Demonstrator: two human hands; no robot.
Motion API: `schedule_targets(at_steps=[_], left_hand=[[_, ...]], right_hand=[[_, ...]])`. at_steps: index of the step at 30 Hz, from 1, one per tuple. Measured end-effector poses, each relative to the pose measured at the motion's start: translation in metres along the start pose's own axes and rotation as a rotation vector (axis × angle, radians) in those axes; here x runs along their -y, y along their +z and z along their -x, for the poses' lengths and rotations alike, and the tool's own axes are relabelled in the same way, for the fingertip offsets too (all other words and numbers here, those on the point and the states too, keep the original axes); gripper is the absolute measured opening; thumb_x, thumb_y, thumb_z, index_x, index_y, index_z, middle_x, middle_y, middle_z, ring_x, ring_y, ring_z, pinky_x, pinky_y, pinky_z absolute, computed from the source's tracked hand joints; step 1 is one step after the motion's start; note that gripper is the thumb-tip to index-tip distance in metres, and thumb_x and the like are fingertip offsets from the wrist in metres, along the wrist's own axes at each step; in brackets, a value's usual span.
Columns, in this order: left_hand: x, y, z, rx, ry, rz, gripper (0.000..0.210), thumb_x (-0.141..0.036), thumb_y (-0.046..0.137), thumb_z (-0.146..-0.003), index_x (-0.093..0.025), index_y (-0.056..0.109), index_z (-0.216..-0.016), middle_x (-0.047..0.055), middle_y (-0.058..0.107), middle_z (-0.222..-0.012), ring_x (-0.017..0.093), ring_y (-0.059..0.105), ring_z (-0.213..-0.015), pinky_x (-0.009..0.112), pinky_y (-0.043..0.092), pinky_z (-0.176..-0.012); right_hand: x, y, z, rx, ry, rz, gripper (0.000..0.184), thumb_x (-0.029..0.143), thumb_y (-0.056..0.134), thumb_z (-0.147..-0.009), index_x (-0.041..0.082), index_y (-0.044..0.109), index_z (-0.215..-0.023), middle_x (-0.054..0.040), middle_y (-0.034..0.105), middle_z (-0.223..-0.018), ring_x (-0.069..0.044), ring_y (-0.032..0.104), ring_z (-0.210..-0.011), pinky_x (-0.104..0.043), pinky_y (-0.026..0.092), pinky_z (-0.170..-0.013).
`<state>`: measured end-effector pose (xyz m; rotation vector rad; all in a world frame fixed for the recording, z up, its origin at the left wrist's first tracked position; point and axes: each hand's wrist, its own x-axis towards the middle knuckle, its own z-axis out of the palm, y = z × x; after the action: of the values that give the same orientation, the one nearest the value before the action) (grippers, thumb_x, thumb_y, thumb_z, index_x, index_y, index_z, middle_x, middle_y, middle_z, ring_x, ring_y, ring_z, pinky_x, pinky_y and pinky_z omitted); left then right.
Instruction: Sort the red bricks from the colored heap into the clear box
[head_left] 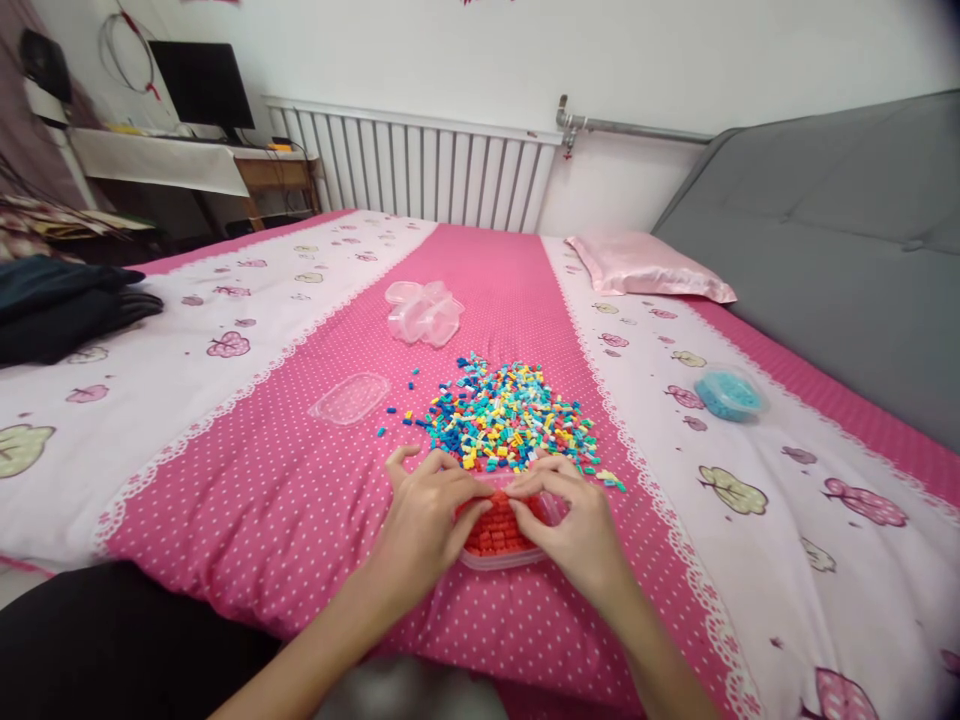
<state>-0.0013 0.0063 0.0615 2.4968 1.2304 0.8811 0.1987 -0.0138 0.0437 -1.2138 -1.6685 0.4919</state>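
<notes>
A clear plastic container [501, 563] filled with red building bricks [499, 525] sits on the bed just in front of me. The red bricks lie in tidy rows. Over its far part, my left hand [429, 505] is closed in a pinch of thumb and forefinger. My right hand [574, 515] pinches close beside it, the fingertips of both hands almost meeting. Whatever lies between the fingertips is too small to make out. Right behind the container spreads a loose heap of small bricks [517, 410] in yellow, blue, green, red and white.
A clear lid [351, 398] lies left of the heap, and several stacked clear containers [424, 312] lie beyond it. A lidded container of light-blue bricks [729, 392] is at right. Farther off are a pink pillow [649, 265], dark clothes [67, 305] and a radiator [420, 165].
</notes>
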Motion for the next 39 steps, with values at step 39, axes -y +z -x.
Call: schedule_targets(at_steps=[39], left_hand=[[-0.008, -0.003, 0.004, -0.216, 0.15, 0.044, 0.012, -0.016, 0.069, -0.09, -0.027, 0.071, -0.094, -0.009, 0.077, -0.082, 0.018, 0.065, -0.086, 0.049, 0.02, -0.107]], right_hand=[[0.012, -0.006, 0.0, 0.023, -0.072, -0.009, 0.016, 0.015, 0.07, -0.083, 0.027, 0.077, -0.091, -0.0013, 0.072, -0.086, -0.022, 0.068, -0.087, -0.046, 0.052, -0.095]])
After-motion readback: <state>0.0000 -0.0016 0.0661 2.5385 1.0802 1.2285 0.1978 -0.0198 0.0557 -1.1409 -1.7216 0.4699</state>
